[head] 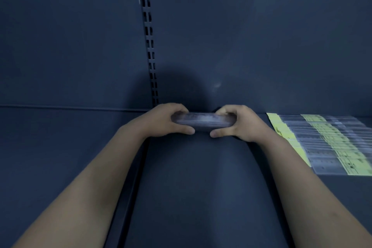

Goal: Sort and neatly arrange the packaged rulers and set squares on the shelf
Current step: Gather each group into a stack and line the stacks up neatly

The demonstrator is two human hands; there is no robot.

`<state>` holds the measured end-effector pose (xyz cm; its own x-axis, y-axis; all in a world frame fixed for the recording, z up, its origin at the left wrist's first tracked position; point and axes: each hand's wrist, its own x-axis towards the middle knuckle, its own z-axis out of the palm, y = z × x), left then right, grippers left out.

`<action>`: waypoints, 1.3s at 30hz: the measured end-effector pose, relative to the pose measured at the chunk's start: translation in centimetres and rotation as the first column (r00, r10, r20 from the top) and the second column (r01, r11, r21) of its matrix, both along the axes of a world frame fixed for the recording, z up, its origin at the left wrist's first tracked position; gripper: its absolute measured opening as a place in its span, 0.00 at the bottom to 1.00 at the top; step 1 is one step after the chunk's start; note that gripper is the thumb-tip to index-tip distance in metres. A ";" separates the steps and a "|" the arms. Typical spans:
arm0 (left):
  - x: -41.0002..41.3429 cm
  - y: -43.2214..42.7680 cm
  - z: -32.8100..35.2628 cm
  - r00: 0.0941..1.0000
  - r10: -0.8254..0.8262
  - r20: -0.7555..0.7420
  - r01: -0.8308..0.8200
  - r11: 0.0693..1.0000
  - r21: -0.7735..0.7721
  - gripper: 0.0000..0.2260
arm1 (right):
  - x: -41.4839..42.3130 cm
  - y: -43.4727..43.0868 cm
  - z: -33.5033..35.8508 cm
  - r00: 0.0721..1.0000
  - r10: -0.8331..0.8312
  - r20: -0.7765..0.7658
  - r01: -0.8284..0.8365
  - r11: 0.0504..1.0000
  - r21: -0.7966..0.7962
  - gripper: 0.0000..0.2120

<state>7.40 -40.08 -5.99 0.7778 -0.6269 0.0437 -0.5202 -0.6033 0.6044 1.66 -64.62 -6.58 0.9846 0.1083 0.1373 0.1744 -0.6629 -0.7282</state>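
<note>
From my end, the left hand (167, 122) has its fingers curled over the top of one end of a bundle of packaged rulers (203, 122), with the thumb tucked under the front edge. The right hand (240, 124) mirrors it on the other end, so both are gripping the same bundle, thumbs nearly meeting below it. The bundle lies crosswise, edge toward me, at the rear of the shelf (191, 183), close to where the deck meets the back panel (251, 36). I cannot tell whether it rests on the deck or is held just above it, and the packs are too blurred to count. I read this as squaring the stack up against the back before letting go. Off to the right, well apart from the hands, a fanned row of packaged rulers (330, 145) with yellow-green header cards lies overlapped on the deck and runs out of view at the edge. That batch looks already laid out, though a little splayed. The slotted upright (149, 36) rises just behind the left hand. I see no set squares anywhere in view, so by my judgement the rulers are partway sorted and the set squares remain to be dealt with.
</note>
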 end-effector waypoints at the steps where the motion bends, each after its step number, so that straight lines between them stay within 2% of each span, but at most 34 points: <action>1: 0.0 0.2 0.2 1.000 0.014 -0.018 -0.015 1.000 -0.016 0.24 | -0.1 -0.2 0.1 1.000 0.009 -0.020 -0.008 0.999 0.039 0.22; 4: 0.1 0.7 0.5 0.999 0.014 -0.043 -0.016 0.999 -0.043 0.20 | -0.3 -0.6 0.3 0.997 0.039 -0.065 -0.029 0.989 0.148 0.23; 7: 0.1 0.7 0.5 0.999 0.010 -0.038 -0.012 0.999 -0.049 0.17 | -0.3 -0.9 0.4 0.996 0.042 -0.076 -0.029 0.987 0.160 0.22; 9: 0.0 0.9 0.7 0.999 0.035 -0.031 -0.036 0.999 -0.026 0.22 | -0.2 -1.0 0.4 0.996 0.032 -0.086 -0.018 0.987 0.157 0.23; 11: 0.0 1.6 1.2 0.996 0.087 -0.034 -0.088 0.996 -0.007 0.32 | -0.5 -1.0 0.6 0.993 0.001 -0.118 0.022 0.981 0.194 0.29; 12: 0.0 2.1 1.5 0.991 0.121 -0.059 -0.123 0.992 -0.023 0.35 | -0.7 -1.1 0.6 0.990 -0.014 -0.141 0.049 0.969 0.243 0.32; 14: -0.1 2.6 1.8 0.965 0.190 -0.180 -0.216 0.967 -0.137 0.34 | -1.2 -0.7 0.6 0.985 -0.057 -0.164 0.114 0.926 0.361 0.33; 17: -0.6 2.0 1.1 0.878 0.291 -0.381 -0.427 0.836 -0.346 0.30 | -1.2 0.8 0.1 0.966 -0.195 -0.169 0.256 0.799 0.544 0.31; 19: -0.9 1.2 0.4 0.793 0.336 -0.508 -0.577 0.683 -0.448 0.28 | -0.9 1.7 -0.1 0.937 -0.302 -0.176 0.340 0.669 0.661 0.27; 21: -1.2 0.6 -0.1 0.733 0.297 -0.612 -0.660 0.525 -0.537 0.27 | -0.7 2.0 -0.3 0.917 -0.347 -0.195 0.371 0.567 0.735 0.25; 22: -1.2 0.4 -0.2 0.722 0.269 -0.638 -0.676 0.474 -0.565 0.27 | -0.7 2.1 -0.3 0.914 -0.346 -0.212 0.380 0.550 0.744 0.25; 27: -1.1 -0.6 -0.5 0.715 0.282 -0.640 -0.695 0.386 -0.607 0.26 | -0.4 2.6 -0.4 0.929 -0.321 -0.183 0.356 0.648 0.673 0.23; 30: -1.0 -0.5 -0.2 0.709 0.306 -0.635 -0.701 0.408 -0.585 0.23 | -0.6 2.3 -0.4 0.943 -0.307 -0.127 0.324 0.761 0.562 0.21; 32: -0.9 -0.1 0.3 0.771 0.390 -0.503 -0.634 0.542 -0.552 0.16 | -0.8 1.9 -0.2 0.946 -0.325 -0.022 0.301 0.846 0.440 0.21; 34: -1.3 0.5 0.6 0.869 0.479 -0.125 -0.478 0.750 -0.457 0.11 | -1.1 1.7 0.1 0.930 -0.324 0.175 0.284 0.933 0.220 0.17; 36: -1.9 0.8 0.7 0.848 0.427 0.313 -0.343 0.894 -0.289 0.10 | -1.4 2.1 0.1 0.892 -0.268 0.364 0.291 0.957 -0.008 0.14; 37: -2.3 0.6 0.8 0.824 0.357 0.440 -0.290 0.933 -0.214 0.11 | -1.5 2.5 0.2 0.879 -0.232 0.418 0.287 0.955 -0.073 0.14; 39: -2.7 0.1 0.9 0.851 0.222 0.476 -0.201 0.975 -0.095 0.14 | -1.7 3.3 0.4 0.888 -0.143 0.438 0.243 0.953 -0.180 0.16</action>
